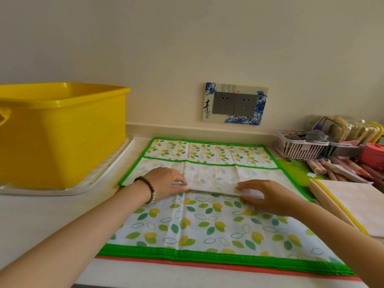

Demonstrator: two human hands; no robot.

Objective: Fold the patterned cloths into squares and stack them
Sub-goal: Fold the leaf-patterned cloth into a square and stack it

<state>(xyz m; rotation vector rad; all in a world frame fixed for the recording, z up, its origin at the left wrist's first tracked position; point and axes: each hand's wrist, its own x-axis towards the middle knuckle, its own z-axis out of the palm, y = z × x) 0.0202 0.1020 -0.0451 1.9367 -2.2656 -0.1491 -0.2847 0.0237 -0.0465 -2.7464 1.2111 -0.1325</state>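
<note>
A plain cream painted wall (pixel 187 38) carries a grey double socket (pixel 234 104) on a blue-flowered plate. Below lies a pale smooth countertop (pixel 41 215).

Centre of frame: leaf-patterned cloth (pixel 207 221) with green border, far part folded back toward the middle, pale underside up. Left hand (pixel 166 181), beaded bracelet (pixel 145 189) at the wrist, pinching the fold edge left of centre; right hand (pixel 268 197) pinching it right of centre. Beneath, along the lower edge, a red-edged cloth (pixel 207 265). Left: yellow tub (pixel 62 138) on white tray (pixel 62 191). Right edge: folded yellow-edged cloths (pixel 353 206); above them, pink basket (pixel 297 149).
</note>
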